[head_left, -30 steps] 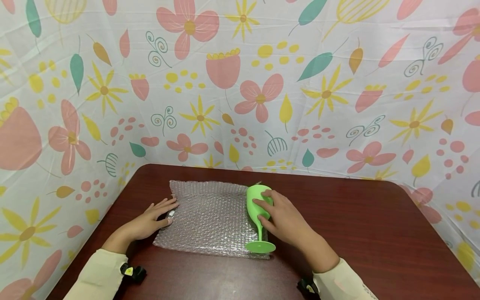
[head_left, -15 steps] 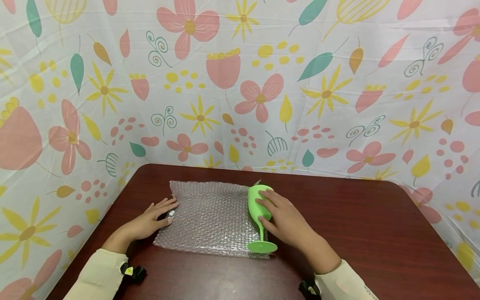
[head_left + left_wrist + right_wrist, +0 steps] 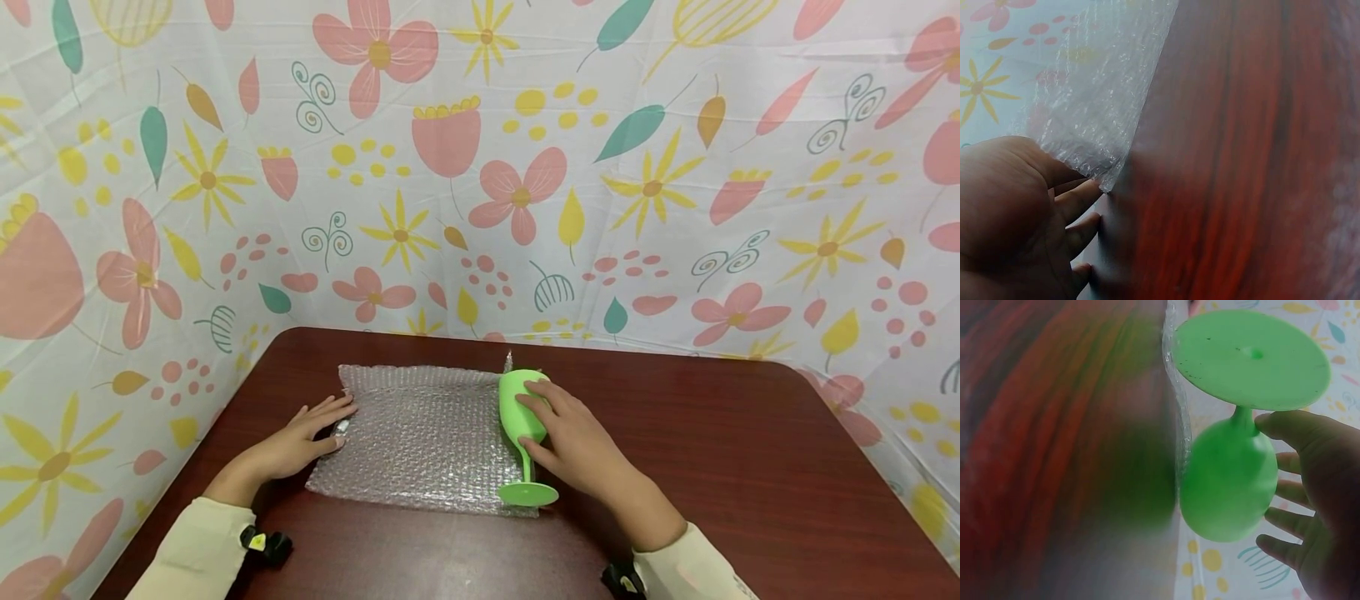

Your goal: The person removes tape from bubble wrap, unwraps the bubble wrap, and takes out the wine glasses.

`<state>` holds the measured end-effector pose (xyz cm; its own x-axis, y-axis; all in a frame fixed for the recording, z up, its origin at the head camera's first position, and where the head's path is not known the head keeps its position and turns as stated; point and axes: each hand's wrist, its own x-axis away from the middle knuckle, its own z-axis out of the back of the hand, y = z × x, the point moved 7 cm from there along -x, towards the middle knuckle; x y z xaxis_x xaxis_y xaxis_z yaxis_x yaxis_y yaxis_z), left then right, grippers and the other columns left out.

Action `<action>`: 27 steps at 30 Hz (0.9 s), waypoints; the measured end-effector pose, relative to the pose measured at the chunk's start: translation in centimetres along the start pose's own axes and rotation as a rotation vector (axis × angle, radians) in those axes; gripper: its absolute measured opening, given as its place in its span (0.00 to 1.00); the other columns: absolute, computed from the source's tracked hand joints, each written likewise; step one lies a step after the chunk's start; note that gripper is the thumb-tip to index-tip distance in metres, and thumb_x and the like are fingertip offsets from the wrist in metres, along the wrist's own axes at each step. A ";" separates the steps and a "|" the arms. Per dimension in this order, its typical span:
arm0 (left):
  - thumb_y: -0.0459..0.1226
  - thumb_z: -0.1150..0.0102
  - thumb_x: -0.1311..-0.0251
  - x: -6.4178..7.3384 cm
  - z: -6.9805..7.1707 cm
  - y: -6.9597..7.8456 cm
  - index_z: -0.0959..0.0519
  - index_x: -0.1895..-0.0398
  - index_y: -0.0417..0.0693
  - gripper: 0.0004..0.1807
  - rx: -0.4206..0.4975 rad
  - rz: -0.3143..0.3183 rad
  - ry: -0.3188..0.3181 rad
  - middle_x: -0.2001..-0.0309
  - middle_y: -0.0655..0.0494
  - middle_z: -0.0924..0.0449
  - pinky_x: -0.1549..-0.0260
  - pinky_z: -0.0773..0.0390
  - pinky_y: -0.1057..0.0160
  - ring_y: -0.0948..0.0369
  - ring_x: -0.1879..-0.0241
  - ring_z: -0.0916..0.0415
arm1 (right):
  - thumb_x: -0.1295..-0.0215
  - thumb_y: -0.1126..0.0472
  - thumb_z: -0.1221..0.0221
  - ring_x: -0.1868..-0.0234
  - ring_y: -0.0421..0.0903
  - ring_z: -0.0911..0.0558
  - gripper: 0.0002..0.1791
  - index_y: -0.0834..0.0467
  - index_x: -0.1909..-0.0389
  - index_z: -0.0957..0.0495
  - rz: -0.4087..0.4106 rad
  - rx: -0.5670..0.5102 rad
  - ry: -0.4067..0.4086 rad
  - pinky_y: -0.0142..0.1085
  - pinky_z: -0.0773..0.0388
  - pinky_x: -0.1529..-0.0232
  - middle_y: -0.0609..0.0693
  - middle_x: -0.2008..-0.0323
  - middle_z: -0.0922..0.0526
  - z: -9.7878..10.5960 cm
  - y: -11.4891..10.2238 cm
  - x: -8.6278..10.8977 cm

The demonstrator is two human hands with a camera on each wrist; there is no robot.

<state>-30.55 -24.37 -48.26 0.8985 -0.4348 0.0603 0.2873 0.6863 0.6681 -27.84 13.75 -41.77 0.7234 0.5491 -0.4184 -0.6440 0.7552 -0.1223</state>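
A green goblet (image 3: pixel 519 412) lies on its side along the right edge of a sheet of bubble wrap (image 3: pixel 431 442), its foot towards me. My right hand (image 3: pixel 581 433) rests on it from the right, fingertips on the bowl and thumb close to the stem. In the right wrist view, spread fingertips of the right hand (image 3: pixel 1329 481) touch the upper side of the goblet (image 3: pixel 1229 478). At the opposite edge of the wrap, my left hand (image 3: pixel 300 442) presses down with spread fingers. The left wrist view shows its fingertips at a corner of the bubble wrap (image 3: pixel 1097 119).
The dark red-brown table (image 3: pixel 720 450) extends beyond the wrap on both sides. A flowered cloth (image 3: pixel 480 192) hangs behind it and at the left. On each wrist sits a black strap device, the left strap device (image 3: pixel 267 546) showing a yellow mark.
The right hand and goblet have shifted slightly to the right, and a corner of the bubble wrap behind the bowl now stands up. The left hand has stayed in place.
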 end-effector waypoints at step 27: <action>0.40 0.44 0.28 0.0 -0.1 0.0 0.39 0.22 0.46 0.33 0.003 0.000 -0.001 0.21 0.38 0.48 0.29 0.71 0.28 0.34 0.21 0.62 | 0.45 0.45 0.26 0.39 0.60 0.25 0.47 0.64 0.30 0.32 -0.208 -0.058 -0.006 0.49 0.19 0.48 0.63 0.34 0.32 -0.3 1.8 1.3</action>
<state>-30.50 -24.38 -48.33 0.8980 -0.4356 0.0614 0.2864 0.6849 0.6700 -28.15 15.70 -42.84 0.8438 0.3856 -0.3732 -0.4933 0.8310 -0.2569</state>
